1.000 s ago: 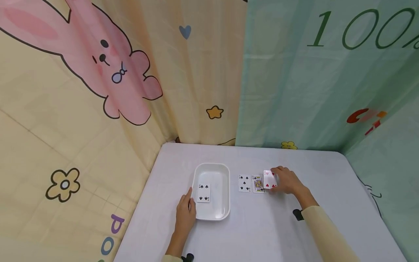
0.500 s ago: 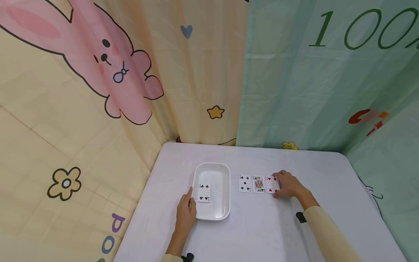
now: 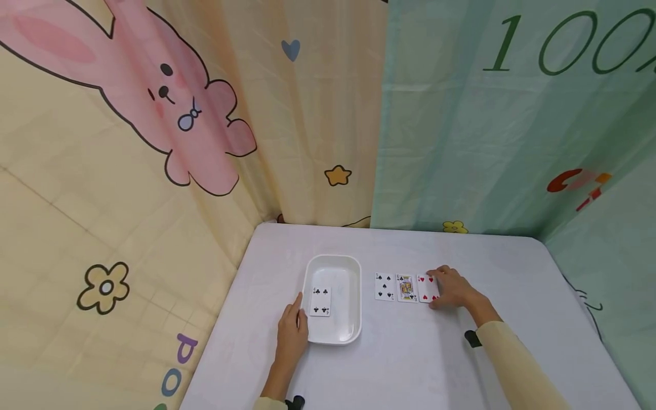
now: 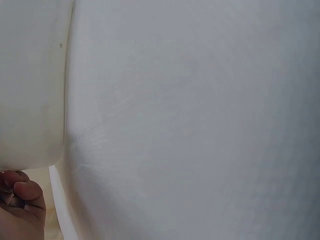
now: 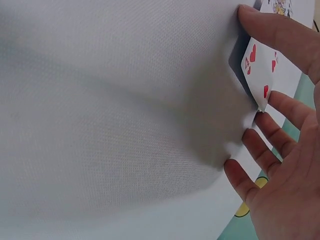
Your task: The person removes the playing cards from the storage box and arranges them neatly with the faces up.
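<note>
In the head view, my right hand point(image 3: 453, 289) holds a four of hearts playing card point(image 3: 424, 288) at its far and near edges, between thumb and fingers. The right wrist view shows this card point(image 5: 260, 67) with its near edge slightly raised over a shadow. To its left lie a king card point(image 3: 407, 288) and a five of spades point(image 3: 384, 286), face up in a row. My left hand point(image 3: 291, 339) grips the left side of a white tray point(image 3: 345, 322), where a four of clubs point(image 3: 320, 302) lies face up. The tray's side point(image 4: 32, 90) fills the left wrist view's left edge.
A white cloth covers the table point(image 3: 389, 364). Behind it hang a beige curtain point(image 3: 328, 114) and a green curtain point(image 3: 425, 142), close to its back edge. The tray stands just left of the row of cards.
My right hand has lowered the four of hearts from partly over the king card to beside it, on the right. The left hand and the tray have stayed put.
</note>
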